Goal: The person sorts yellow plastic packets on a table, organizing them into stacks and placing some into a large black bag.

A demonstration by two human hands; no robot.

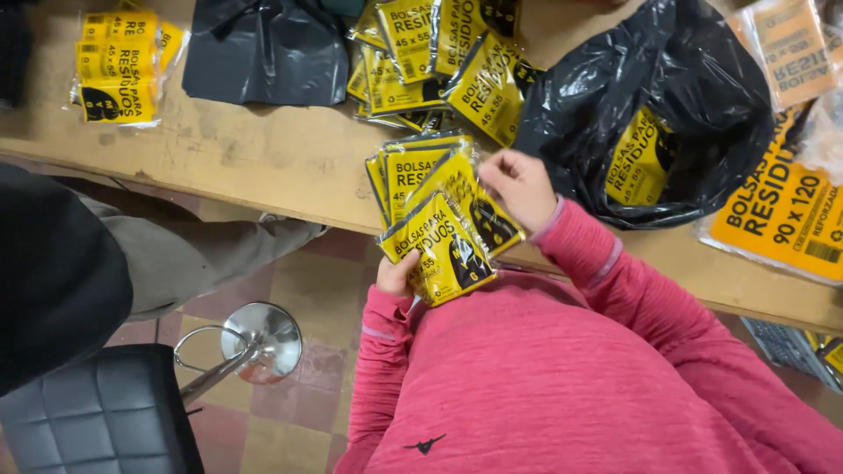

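My left hand point(397, 274) grips a fanned stack of yellow-and-black bag packets point(435, 219) from below, at the front edge of the wooden table point(263, 158). My right hand point(520, 187) rests on the right side of the same stack, fingers curled on the upper packets. Both arms wear pink sleeves. Only part of my left hand shows under the packets.
More yellow packets point(443, 57) lie piled at the back, another bundle point(118, 66) far left. An open black plastic bag point(667, 114) with yellow packets inside sits right. Larger orange packets point(781, 211) lie far right. A folded black bag point(263, 53) lies at back. A person's leg point(176, 254) and stool point(114, 412) stand left.
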